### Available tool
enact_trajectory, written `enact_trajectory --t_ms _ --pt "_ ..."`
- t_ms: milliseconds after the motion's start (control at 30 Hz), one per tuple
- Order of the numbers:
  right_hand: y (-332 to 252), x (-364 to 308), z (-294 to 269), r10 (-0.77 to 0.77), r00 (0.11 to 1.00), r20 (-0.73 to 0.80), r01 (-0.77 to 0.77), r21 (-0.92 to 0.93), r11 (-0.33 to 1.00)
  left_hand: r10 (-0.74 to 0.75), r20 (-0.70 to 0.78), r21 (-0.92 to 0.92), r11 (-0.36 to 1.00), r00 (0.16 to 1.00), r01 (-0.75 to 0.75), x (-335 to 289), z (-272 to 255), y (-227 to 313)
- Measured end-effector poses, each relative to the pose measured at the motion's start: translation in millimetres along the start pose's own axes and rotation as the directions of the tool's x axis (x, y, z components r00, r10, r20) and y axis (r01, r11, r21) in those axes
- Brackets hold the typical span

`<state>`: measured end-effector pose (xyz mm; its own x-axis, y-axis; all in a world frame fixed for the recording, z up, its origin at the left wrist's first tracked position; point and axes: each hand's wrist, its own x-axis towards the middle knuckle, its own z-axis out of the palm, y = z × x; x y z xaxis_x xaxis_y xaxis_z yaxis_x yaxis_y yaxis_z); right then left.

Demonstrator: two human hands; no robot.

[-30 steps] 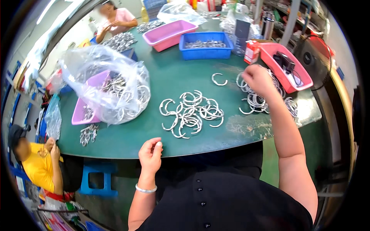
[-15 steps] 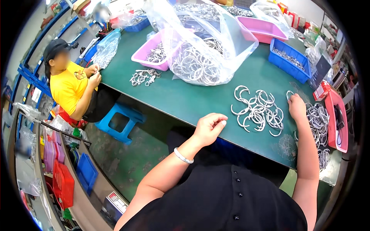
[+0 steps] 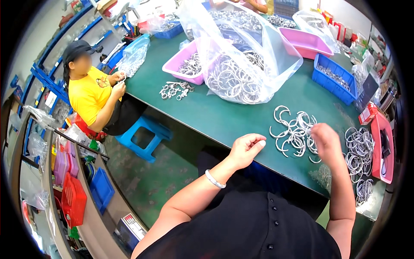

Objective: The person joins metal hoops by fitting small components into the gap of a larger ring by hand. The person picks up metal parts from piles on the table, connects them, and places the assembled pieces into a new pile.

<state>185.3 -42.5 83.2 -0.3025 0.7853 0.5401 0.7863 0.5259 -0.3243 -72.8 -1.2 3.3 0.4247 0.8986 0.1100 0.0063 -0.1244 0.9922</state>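
Note:
A loose pile of open silver bangles (image 3: pixel 293 137) lies on the green table in front of me. At its right side my right hand (image 3: pixel 326 141) has its fingers curled together and slightly blurred, hiding part of the pile. Whatever those fingers may hold is out of sight. My left hand (image 3: pixel 246 151) hovers at the table's front edge, left of the pile, closed with thumb against fingers and nothing showing in it. A silver bangle (image 3: pixel 215 179) circles my left wrist. More bangles (image 3: pixel 359 149) lie heaped farther right, beyond my right forearm.
A clear plastic bag (image 3: pixel 235 82) of bangles stands behind the pile. Around it are pink bins (image 3: pixel 172 68), a blue bin (image 3: pixel 323 82) of small metal parts, and a red tray (image 3: pixel 384 166). A person in yellow (image 3: pixel 88 97) works at the left, by a blue stool (image 3: pixel 140 138).
My right hand has moved left from beyond the pile to its right side; the bangle visible at its fingertips before is no longer distinguishable. My left hand keeps its closed pose. The view has shifted.

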Motion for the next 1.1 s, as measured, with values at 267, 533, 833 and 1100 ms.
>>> enact_trajectory --t_ms 267,533,833,1100 --pt "-50.7 13.6 23.6 -0.306 0.935 0.18 0.279 0.162 0.947 -0.254 0.108 -0.484 0.831 0.961 0.274 -14.7 -3.9 39.5" --pt "-44.6 10.4 37.4 -0.292 0.956 0.018 0.28 0.234 0.931 -0.224 0.001 -0.452 0.869 0.975 0.2 -20.5 -3.3 67.8" --pt "-30.7 -106.7 -54.5 0.136 0.929 -0.344 -0.225 -0.235 0.946 -0.138 -0.056 -0.449 0.888 0.989 0.099 -27.8 4.9 40.8" --pt "-12.0 -254.1 -119.6 0.472 0.674 -0.569 -0.731 -0.606 0.313 -0.109 0.06 -0.494 0.861 0.992 0.125 -32.8 17.3 34.5"
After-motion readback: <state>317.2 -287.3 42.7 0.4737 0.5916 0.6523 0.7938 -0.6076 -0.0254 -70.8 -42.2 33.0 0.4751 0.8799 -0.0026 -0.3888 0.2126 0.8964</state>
